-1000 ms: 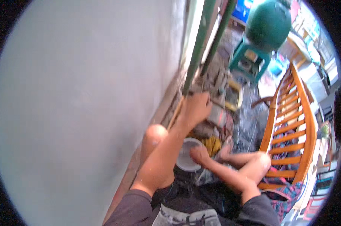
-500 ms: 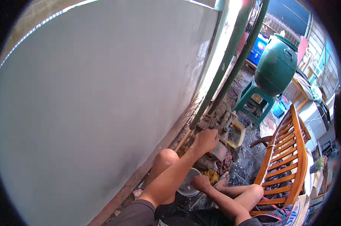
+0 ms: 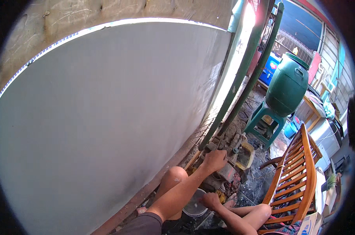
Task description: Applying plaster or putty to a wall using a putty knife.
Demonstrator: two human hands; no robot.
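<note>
My left hand (image 3: 215, 160) is closed in a fist above a heap of stones and rubble near the foot of the wall. Whatever its fingers may hold is hidden from this side. Closer to me, my right hand (image 3: 210, 200) has its fingers curled at the right side of a round white bucket (image 3: 194, 215). I cannot make out whether it holds anything or touches the rim. Greyish contents show inside the bucket, which stands between my bent knees. A grey block (image 3: 226, 172) lies just right of my left hand, with yellow cloth (image 3: 221, 196) below it.
A smooth grey wall (image 3: 107, 105) fills the left side. Green posts (image 3: 240, 74) rise beyond my left hand. A yellowish basin (image 3: 246, 156) sits on the dark tiled floor. Further right stand a green barrel (image 3: 287, 84) on a green stool (image 3: 265, 121) and a slatted wooden bench (image 3: 293, 178).
My view has tilted upward, so the wall's top edge shows and the scene sits lower. Both hands stay closed in nearly the same places over the rubble and the bucket.
</note>
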